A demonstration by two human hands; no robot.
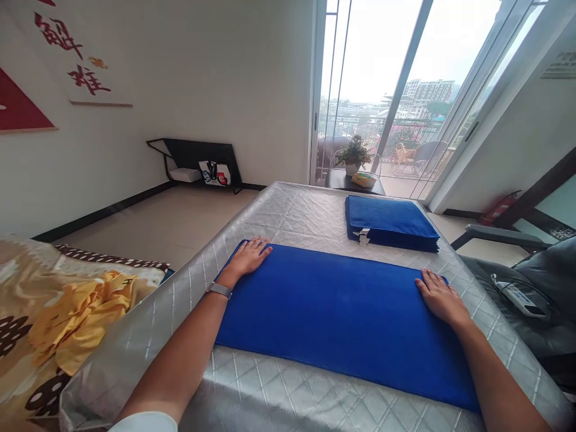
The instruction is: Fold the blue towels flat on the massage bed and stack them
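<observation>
A blue rectangular cloth (pixel 333 318) lies flat and smooth across the quilted silver table cover (pixel 297 216). On its far left corner rests my left hand (pixel 248 257), palm down with the fingers stretched out; a watch band circles that wrist. My right hand (pixel 441 295) lies flat on the cloth's far right corner, fingers extended. Neither hand grips anything. Beyond the cloth, a neat stack of folded blue cloths (pixel 391 219) sits near the far right edge, with white tags (pixel 362 236) sticking out at its front.
Left of the table, a patterned blanket (pixel 18 270) carries a crumpled yellow cloth (pixel 85 318). A dark chair (pixel 486 270) with a power strip (pixel 519 299) stands on the right. By the glass door, a small table holds a potted plant (pixel 354 157) and a tissue pack (pixel 364 179).
</observation>
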